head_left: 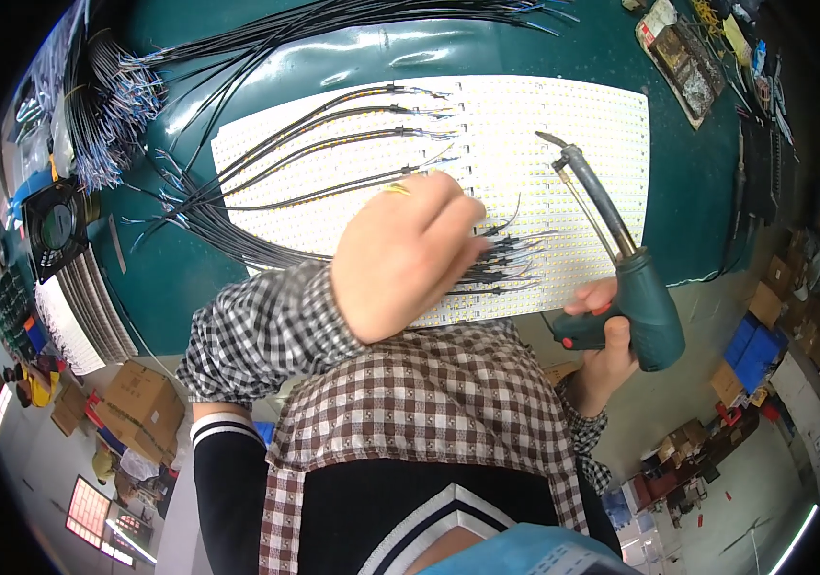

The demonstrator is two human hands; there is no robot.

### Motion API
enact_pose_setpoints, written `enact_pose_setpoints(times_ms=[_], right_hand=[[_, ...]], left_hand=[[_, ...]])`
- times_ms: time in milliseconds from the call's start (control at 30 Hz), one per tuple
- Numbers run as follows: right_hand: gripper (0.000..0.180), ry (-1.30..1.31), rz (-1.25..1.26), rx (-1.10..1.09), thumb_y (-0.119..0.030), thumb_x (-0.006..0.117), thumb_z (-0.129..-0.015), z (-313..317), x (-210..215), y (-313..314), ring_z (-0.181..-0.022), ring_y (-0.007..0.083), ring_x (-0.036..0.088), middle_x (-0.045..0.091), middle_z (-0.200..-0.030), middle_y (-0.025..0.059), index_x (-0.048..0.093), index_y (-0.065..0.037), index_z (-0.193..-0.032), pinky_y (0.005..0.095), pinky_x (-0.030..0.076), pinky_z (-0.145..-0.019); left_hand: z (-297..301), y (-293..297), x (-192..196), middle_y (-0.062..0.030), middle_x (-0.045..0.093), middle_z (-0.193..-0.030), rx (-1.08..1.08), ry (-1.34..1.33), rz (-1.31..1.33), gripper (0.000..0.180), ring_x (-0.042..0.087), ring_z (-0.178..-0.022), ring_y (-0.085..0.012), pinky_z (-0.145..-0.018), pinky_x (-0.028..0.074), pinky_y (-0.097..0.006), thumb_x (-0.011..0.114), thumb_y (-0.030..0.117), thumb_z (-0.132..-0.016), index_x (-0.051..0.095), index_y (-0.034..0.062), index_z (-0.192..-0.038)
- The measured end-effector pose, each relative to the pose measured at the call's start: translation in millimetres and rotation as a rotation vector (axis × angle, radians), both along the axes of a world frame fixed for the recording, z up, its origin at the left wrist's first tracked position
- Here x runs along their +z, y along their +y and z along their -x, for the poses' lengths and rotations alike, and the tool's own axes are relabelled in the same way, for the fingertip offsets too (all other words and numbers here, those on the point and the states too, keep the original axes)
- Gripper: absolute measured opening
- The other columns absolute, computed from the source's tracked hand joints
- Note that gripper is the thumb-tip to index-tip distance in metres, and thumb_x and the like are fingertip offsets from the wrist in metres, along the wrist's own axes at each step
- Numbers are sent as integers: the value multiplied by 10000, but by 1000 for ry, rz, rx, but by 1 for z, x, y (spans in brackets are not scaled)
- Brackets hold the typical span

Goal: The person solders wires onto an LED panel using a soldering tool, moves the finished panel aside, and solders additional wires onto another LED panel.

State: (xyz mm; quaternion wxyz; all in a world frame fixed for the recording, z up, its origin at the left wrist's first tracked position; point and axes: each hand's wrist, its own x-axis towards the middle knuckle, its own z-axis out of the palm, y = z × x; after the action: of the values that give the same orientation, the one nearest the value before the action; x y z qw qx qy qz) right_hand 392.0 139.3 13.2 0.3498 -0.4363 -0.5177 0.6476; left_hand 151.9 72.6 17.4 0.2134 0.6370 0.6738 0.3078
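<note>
My right hand [609, 353] is wrapped round the handle of a green soldering gun [649, 311]. Its long metal barrel points up and to the left, with the dark tip held over a white LED panel [611, 115]. Over the panel's middle, my left hand [408, 251] has its fingers curled together; what they hold, if anything, is hidden. Just beyond that hand, several black cables [319, 149] run across the panel to a column of pads, their thin coloured ends lying by it. A bunch of dark cable ends [501, 264] lies beside and partly behind my left fingers.
The panel lies on a green table mat [333, 57]. Bundles of black cables [94, 125] are piled at the left and far edge. A small black fan [56, 225] and stacked white panels [89, 307] sit at the left. A stained solder tray [680, 62] lies far right.
</note>
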Motion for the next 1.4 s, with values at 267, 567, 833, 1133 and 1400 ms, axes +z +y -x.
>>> enact_pose_setpoints(times_ms=[267, 567, 833, 1133, 1400], right_hand=[[527, 15, -121, -4, -341, 626, -860, 0, -2, -1, -726, 227, 614, 580, -893, 169, 502, 109, -1104, 311, 533, -645], [504, 61, -109, -65, -336, 678, -818, -1, -5, -2, -739, 237, 629, 599, -883, 158, 550, 102, -1033, 345, 528, -673], [571, 18, -168, 45, -380, 557, -907, -5, -10, 1, -763, 243, 603, 566, -910, 173, 456, 110, -1180, 309, 534, -637], [510, -1, -212, 35, -396, 549, -910, 0, -9, 1, -751, 239, 601, 556, -897, 173, 514, 94, -1045, 298, 525, -643], [495, -9, -159, 21, -374, 557, -906, 0, -8, 1, -741, 246, 606, 563, -886, 175, 515, 98, -1045, 314, 533, -652]], left_hand=[[-17, -4, -12, -101, 529, -787, -96, -186, 130, 141, 563, -715, -306, -617, 461, -379, 650, 52, -766, 541, 48, -856], [10, -11, 6, -133, 593, -826, 133, -64, 242, 98, 604, -740, -322, -621, 485, -371, 607, 43, -830, 535, 18, -892], [7, -7, -1, -108, 559, -828, 142, 102, 213, 119, 601, -699, -290, -593, 481, -363, 606, 61, -841, 583, 47, -957], [14, 2, -5, -99, 503, -780, 174, -183, 73, 207, 541, -683, -223, -610, 439, -292, 565, 50, -886, 627, -4, -1077], [19, -1, -4, -98, 579, -816, 139, -306, 144, 232, 587, -709, -169, -658, 478, -259, 550, 18, -901, 609, -35, -1119]])
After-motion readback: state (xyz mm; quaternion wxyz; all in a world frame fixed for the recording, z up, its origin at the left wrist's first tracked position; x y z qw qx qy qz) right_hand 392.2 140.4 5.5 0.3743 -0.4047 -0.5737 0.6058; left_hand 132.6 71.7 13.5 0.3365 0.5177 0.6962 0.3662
